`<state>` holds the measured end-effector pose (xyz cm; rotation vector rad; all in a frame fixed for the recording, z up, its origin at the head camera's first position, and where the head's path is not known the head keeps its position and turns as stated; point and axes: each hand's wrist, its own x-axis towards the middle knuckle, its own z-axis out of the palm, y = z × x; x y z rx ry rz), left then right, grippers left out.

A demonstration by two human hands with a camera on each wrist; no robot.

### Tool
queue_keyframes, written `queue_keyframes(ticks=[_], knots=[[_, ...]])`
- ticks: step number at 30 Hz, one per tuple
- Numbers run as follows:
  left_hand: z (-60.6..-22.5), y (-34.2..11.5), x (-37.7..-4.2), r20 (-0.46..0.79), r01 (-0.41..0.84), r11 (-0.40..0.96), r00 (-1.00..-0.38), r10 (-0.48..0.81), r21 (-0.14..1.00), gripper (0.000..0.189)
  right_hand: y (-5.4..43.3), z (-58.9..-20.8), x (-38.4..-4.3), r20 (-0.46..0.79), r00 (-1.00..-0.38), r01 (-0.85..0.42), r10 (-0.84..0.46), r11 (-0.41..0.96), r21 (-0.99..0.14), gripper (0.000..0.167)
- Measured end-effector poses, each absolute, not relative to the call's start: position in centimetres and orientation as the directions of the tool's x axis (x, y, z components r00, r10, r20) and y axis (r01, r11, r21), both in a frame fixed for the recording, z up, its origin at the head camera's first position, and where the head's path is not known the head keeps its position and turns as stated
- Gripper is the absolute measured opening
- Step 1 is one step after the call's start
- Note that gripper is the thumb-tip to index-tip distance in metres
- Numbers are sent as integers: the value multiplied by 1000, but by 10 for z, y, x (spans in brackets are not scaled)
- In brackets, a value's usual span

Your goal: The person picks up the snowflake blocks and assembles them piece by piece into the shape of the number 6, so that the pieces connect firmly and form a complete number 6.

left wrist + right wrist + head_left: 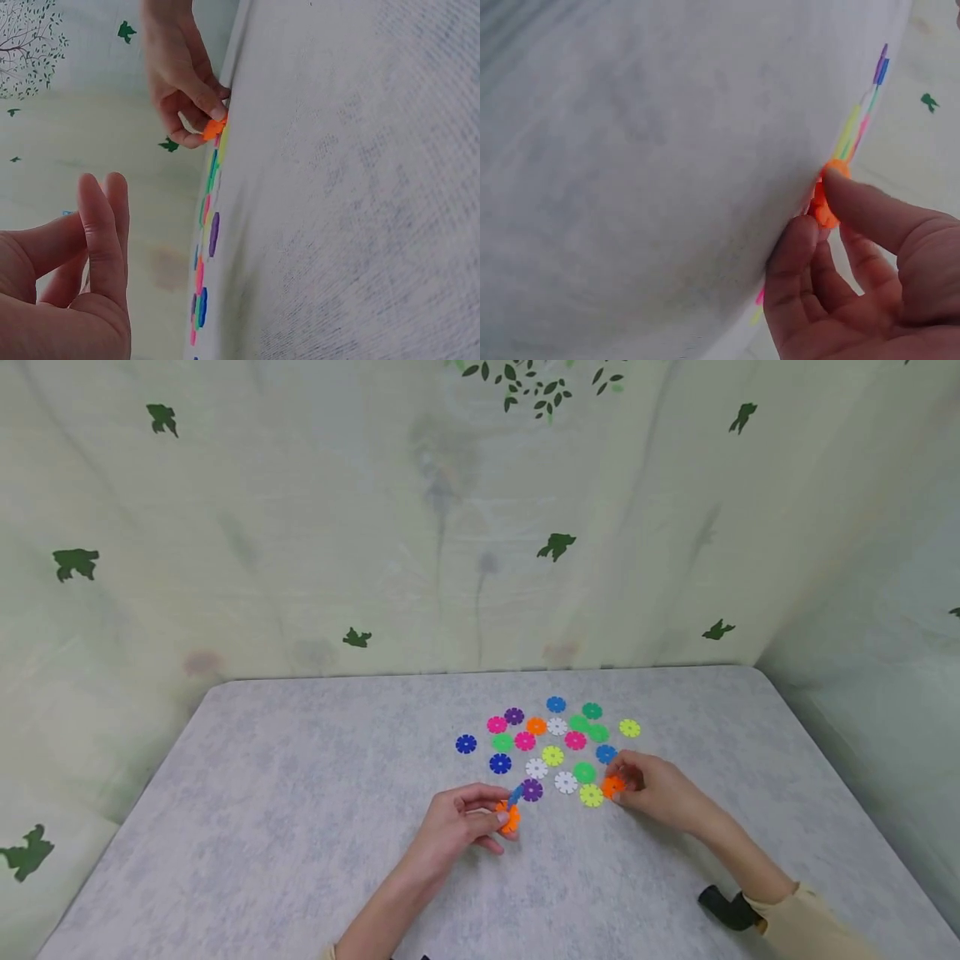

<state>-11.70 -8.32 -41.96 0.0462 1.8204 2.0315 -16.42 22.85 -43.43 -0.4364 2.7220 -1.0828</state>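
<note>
My left hand [459, 820] pinches an orange notched disc [510, 818] with a blue disc [515, 795] joined to it edge-on. Those pieces are mostly hidden behind the fingers in the left wrist view. My right hand [660, 789] pinches another orange disc [612, 787] between thumb and fingers, low over the table at the right side of the spread. In the right wrist view this orange disc [826, 196] sits between the thumb and forefinger tips. Close to the right hand lie a yellow disc [591, 795] and a blue disc [606, 754]. A purple disc [532, 790] lies just beside the left fingertips.
Several more flat notched discs, such as a white one [566, 782], a pink one [575, 740] and a dark blue one [466, 743], lie spread over the grey table [300, 827]. A pale curtain [300, 527] with leaf and bird prints stands behind it.
</note>
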Motion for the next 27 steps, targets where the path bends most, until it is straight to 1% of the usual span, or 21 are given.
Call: queue_keyframes(ticks=[5, 8, 11, 20, 24, 27], knots=[[-419, -84, -117, -235, -261, -46, -924, 303, 964, 31, 222, -429, -157, -18, -952, -220, -306, 722, -656, 20], [-418, -85, -117, -238, -261, -39, -923, 301, 964, 30, 217, -424, -152, -18, -962, -194, -272, 728, -658, 19], [-417, -85, -117, -235, -259, -41, -923, 304, 965, 29, 210, -419, -147, -9, -971, -165, -238, 698, -697, 19], [-413, -84, -116, -240, -261, -35, -927, 287, 965, 28, 184, -405, -126, 29, -992, -91, -122, 542, -835, 20], [-411, -84, -115, -240, -259, -31, -928, 285, 965, 29, 168, -398, -117, 10, -997, -44, -71, 496, -867, 20], [-410, -84, -114, -239, -257, -24, -926, 292, 966, 28, 157, -392, -111, -4, -998, -27, -63, 479, -878, 18]])
